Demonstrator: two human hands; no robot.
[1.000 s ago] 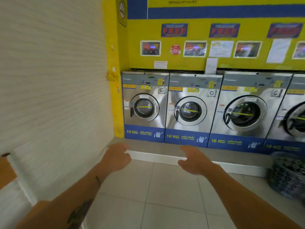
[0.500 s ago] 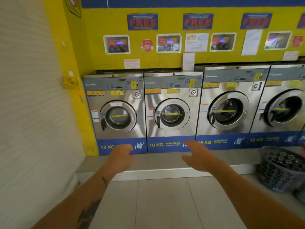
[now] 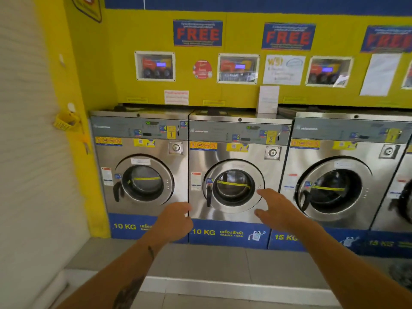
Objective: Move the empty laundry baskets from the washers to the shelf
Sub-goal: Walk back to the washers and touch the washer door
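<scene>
A row of steel front-loading washers stands on a raised grey step against the yellow wall: washer 1 (image 3: 142,175), washer 2 (image 3: 236,181) and a larger 15 kg washer (image 3: 338,188). Their round doors look closed. My left hand (image 3: 176,221) reaches forward, empty, fingers loosely curled, in front of the seam between washers 1 and 2. My right hand (image 3: 276,208) is held out with fingers spread, empty, before the lower right of washer 2's door. A dark perforated laundry basket (image 3: 401,275) shows only as a blurred corner at the bottom right edge.
A white ribbed wall (image 3: 29,175) closes in on the left. A small yellow basket (image 3: 65,122) hangs on the yellow pillar. The grey step (image 3: 200,262) has a white front edge; tiled floor lies below it. Posters and payment boxes cover the wall above.
The view has moved closer to the washers and tilted up. Both hands have risen from the step's height to the washer fronts. The dark basket has slid nearly out of frame at the right.
</scene>
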